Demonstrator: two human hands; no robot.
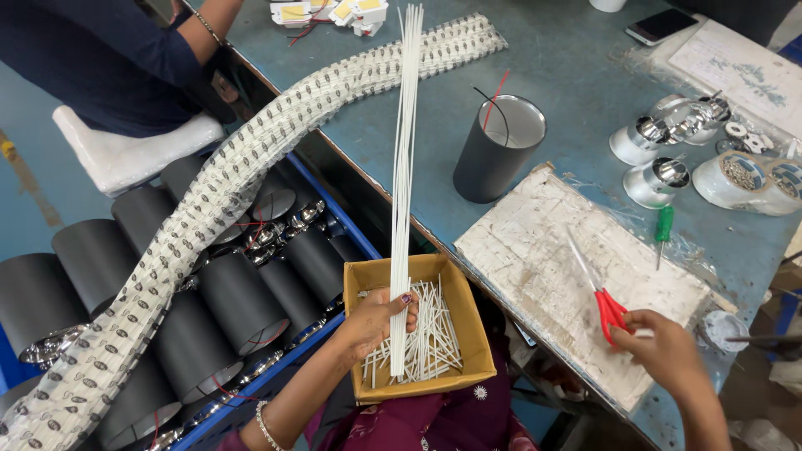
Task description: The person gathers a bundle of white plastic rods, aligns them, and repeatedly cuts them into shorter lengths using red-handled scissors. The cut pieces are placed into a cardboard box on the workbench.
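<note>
My left hand (pixel 373 321) grips a bundle of long thin white tubes (pixel 405 159), held upright over a small cardboard box (pixel 473 324) on my lap. Their lower ends reach into the box, which holds several short cut white pieces (pixel 430 334). My right hand (pixel 664 349) is closed on the red handles of a pair of scissors (pixel 603 301), whose blades lie on a worn white board (pixel 543 250) at the table's edge.
A dark cylinder (pixel 497 150) with red and black wires stands on the blue table (pixel 576 67). A long white component strip (pixel 217 200) drapes off it over a crate of dark cylinders (pixel 242 301). Chrome reflectors (pixel 656 179), a green screwdriver (pixel 662 230), a phone (pixel 660 25). Another person (pixel 109 58) sits at upper left.
</note>
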